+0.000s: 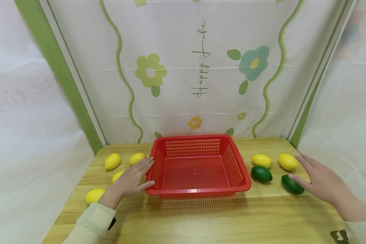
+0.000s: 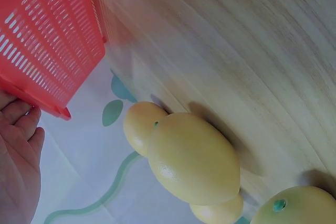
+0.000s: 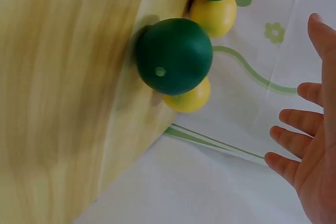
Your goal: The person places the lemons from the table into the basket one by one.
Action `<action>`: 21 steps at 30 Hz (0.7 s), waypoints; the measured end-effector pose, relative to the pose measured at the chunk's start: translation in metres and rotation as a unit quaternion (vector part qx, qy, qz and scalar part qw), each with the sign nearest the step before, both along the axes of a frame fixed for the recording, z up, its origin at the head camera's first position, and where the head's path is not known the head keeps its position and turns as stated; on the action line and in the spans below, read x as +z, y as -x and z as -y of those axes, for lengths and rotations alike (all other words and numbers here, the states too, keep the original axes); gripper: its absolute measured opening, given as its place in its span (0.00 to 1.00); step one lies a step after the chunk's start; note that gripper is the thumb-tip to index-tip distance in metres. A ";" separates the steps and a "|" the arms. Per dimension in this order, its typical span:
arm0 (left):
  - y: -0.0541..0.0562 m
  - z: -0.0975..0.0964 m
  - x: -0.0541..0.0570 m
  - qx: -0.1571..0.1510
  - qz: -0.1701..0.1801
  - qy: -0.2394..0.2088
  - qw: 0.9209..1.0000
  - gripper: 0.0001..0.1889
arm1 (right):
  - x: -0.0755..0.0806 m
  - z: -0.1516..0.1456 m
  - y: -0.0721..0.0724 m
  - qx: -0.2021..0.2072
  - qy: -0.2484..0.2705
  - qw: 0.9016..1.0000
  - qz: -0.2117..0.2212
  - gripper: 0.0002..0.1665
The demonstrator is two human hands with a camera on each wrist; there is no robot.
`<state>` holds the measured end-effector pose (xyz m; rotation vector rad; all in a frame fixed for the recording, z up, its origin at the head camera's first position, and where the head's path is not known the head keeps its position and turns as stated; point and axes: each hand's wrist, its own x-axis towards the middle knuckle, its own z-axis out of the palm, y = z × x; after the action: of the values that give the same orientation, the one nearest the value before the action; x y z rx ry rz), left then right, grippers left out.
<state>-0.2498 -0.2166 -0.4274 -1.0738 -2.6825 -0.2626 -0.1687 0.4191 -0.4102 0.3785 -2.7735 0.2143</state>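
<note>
A red plastic basket (image 1: 198,197) with slotted walls stands upright on the wooden table, nothing inside it. Resting on its left rim is my left hand (image 1: 134,178), fingers extended and thumb near the front corner; the left wrist view shows those fingertips (image 2: 29,121) at the rim. My right hand (image 1: 321,179) is spread, empty, just beside and over the nearer right-hand fruit. Closest to it are a dark green lime-like fruit (image 1: 292,184) and a yellow lemon (image 1: 288,162). Another green fruit (image 1: 261,174) and a second lemon (image 1: 261,160) lie nearer the basket.
Several lemons lie left of the basket, among them a front one (image 1: 95,196) by my left forearm and a back one (image 1: 112,161). A white patterned curtain (image 1: 177,112) hangs right behind the table (image 1: 195,225) and along both sides.
</note>
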 end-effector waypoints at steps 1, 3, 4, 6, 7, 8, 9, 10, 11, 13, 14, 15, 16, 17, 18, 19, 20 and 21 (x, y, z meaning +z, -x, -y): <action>0.000 0.000 0.000 -0.001 -0.001 0.003 1.000 0.40 | -0.002 -0.001 -0.001 -0.003 -0.001 1.000 0.005 0.49; 0.000 0.000 -0.001 -0.001 -0.006 0.008 1.000 0.40 | -0.006 -0.002 -0.001 -0.007 -0.003 1.000 0.015 0.49; 0.001 0.000 -0.001 -0.002 -0.008 0.010 1.000 0.40 | -0.008 -0.002 -0.002 -0.008 -0.004 1.000 0.020 0.49; 0.001 0.000 -0.002 -0.001 -0.011 0.013 1.000 0.40 | -0.012 -0.002 -0.001 -0.010 -0.003 1.000 0.026 0.49; 0.001 0.000 -0.002 -0.001 -0.011 0.014 1.000 0.40 | -0.014 -0.002 -0.001 -0.010 -0.004 1.000 0.026 0.49; 0.001 0.001 -0.002 0.000 -0.012 0.014 1.000 0.40 | -0.015 -0.002 -0.001 -0.010 -0.005 1.000 0.026 0.48; 0.001 0.001 -0.003 0.000 -0.011 0.013 1.000 0.40 | -0.017 -0.002 -0.001 -0.009 -0.005 1.000 0.024 0.48; 0.001 0.001 -0.003 0.000 -0.010 0.012 1.000 0.40 | -0.019 -0.002 -0.001 -0.008 -0.005 1.000 0.022 0.47; 0.001 0.001 -0.003 0.000 -0.010 0.010 1.000 0.40 | -0.021 -0.002 0.000 -0.007 -0.005 1.000 0.022 0.47; 0.001 0.001 -0.003 -0.001 -0.009 0.008 1.000 0.40 | -0.026 -0.002 0.000 -0.006 -0.005 1.000 0.023 0.45; 0.000 0.001 -0.003 -0.001 -0.009 0.007 1.000 0.40 | -0.028 -0.002 0.000 -0.006 -0.004 1.000 0.023 0.45; 0.000 0.001 -0.003 -0.001 -0.010 0.007 1.000 0.40 | -0.031 -0.003 0.001 -0.005 -0.002 1.000 0.024 0.44; 0.000 0.001 -0.003 -0.001 -0.011 0.007 1.000 0.40 | -0.033 -0.003 0.001 -0.004 0.000 1.000 0.027 0.44; 0.000 0.001 -0.003 -0.002 -0.011 0.008 1.000 0.40 | -0.035 -0.003 0.001 -0.005 0.002 0.999 0.032 0.43; 0.001 0.001 -0.004 -0.002 -0.012 0.008 1.000 0.40 | -0.038 -0.004 0.002 -0.006 0.002 0.999 0.037 0.43; 0.001 0.000 -0.004 -0.003 -0.013 0.008 1.000 0.40 | -0.040 -0.004 0.002 -0.006 0.004 0.999 0.041 0.43; 0.001 0.000 -0.004 -0.004 -0.015 0.008 1.000 0.40 | -0.042 -0.004 0.002 -0.008 0.005 0.999 0.046 0.43; 0.002 0.000 -0.004 -0.005 -0.016 0.007 1.000 0.40 | -0.043 -0.004 0.002 -0.011 0.006 0.999 0.052 0.43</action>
<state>-0.2514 -0.2165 -0.4317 -1.0876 -2.6544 -0.2265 -0.1705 0.4229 -0.4535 0.3422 -2.8763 0.2516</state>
